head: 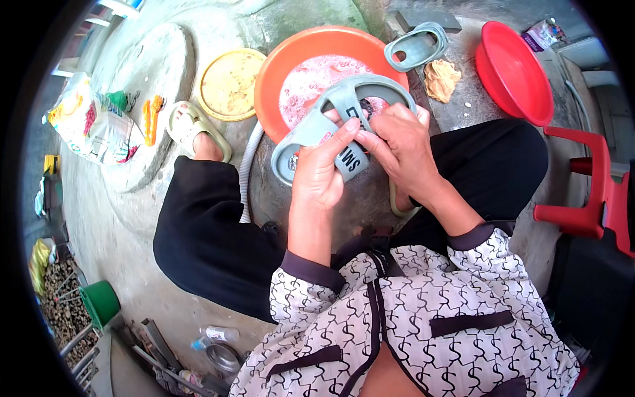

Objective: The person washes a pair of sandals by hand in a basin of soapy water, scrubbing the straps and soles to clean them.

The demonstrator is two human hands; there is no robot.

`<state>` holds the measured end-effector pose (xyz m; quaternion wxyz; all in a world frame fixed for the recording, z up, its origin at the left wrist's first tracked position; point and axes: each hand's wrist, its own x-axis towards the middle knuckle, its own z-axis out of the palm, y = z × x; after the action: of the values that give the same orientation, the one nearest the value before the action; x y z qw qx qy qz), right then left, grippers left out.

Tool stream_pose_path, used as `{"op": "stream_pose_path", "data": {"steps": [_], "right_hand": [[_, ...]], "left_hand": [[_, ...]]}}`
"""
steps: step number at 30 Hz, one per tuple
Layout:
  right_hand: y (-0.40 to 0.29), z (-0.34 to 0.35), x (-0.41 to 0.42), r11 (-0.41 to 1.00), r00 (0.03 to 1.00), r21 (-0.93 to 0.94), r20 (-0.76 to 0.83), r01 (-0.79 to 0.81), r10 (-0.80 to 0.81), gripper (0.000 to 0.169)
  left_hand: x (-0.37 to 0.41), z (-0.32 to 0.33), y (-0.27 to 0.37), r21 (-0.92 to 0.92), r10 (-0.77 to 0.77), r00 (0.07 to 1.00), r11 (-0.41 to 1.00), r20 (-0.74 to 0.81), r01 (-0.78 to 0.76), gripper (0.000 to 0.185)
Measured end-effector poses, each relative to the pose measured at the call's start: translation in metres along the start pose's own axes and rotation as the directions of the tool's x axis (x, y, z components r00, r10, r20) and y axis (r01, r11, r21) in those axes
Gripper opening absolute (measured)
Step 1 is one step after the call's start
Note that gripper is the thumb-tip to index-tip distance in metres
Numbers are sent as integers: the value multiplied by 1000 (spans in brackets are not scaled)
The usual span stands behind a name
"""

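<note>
A grey-blue rubber slide sandal (307, 134) with dark lettering on its straps is held tilted over the near side of an orange plastic basin (278, 44). My left hand (325, 164) grips its strap, thumb on top and fingertips showing through the opening. My right hand (404, 139) is closed at the sandal's other strap, its fingers curled at the opening; whether a small scrubber is inside the fist is hidden. Pinkish water with suds (307, 82) fills the basin's bottom. A matching grey-blue sandal (414, 58) lies beyond the basin's right rim.
A crumpled tan cloth (441, 80) and a red basin (516, 74) sit at the right, near a red plastic chair (598, 173). Left of the orange basin are a yellow lid (230, 84), a grey corrugated hose (249, 168) and a plastic bag (99, 129). A green bucket (101, 302) stands behind left.
</note>
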<state>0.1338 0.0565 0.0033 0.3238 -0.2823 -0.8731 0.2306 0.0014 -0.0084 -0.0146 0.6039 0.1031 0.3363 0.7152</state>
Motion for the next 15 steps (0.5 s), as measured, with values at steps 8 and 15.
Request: {"op": "stream_pose_path", "data": {"steps": [8, 15], "right_hand": [[8, 5, 3, 981, 993, 160, 33, 106, -113, 10], [3, 11, 0, 993, 989, 9, -91, 122, -120, 10]], "left_hand": [[5, -8, 9, -118, 21, 982, 992, -187, -44, 26], [8, -15, 7, -236, -90, 983, 971, -161, 50, 27]]}}
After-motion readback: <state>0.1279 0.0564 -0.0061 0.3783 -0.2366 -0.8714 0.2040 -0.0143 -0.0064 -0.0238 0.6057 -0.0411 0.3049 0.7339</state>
